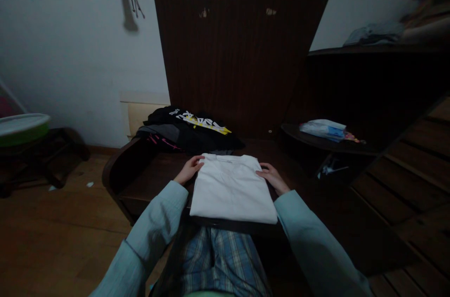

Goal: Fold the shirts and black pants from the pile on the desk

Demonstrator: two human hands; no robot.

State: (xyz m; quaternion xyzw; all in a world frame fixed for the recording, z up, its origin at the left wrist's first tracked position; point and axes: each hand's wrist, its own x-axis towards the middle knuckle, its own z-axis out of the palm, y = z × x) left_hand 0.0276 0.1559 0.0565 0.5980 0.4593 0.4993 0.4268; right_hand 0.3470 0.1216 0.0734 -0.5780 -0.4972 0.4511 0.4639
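A white T-shirt (pixel 234 189), folded into a neat rectangle with its collar at the far end, lies flat on the dark wooden bench in front of me. My left hand (pixel 189 170) is at its far left corner, with the fingers closed on the edge of the cloth. At the far right corner, my right hand (pixel 274 178) has its fingers curled over the opposite edge. Any fingers under the cloth are hidden. Just beyond the shirt is a heap of dark clothes (pixel 190 130) with white, yellow and pink prints.
The bench (pixel 140 184) has a curved left end and a tall dark panel (pixel 239 63) behind it. Rounded shelves (pixel 316 143) at right hold a plastic packet (pixel 323 129). A green-sided basin (pixel 24 129) rests on a stand at far left. Slatted wood (pixel 415 170) lies at right.
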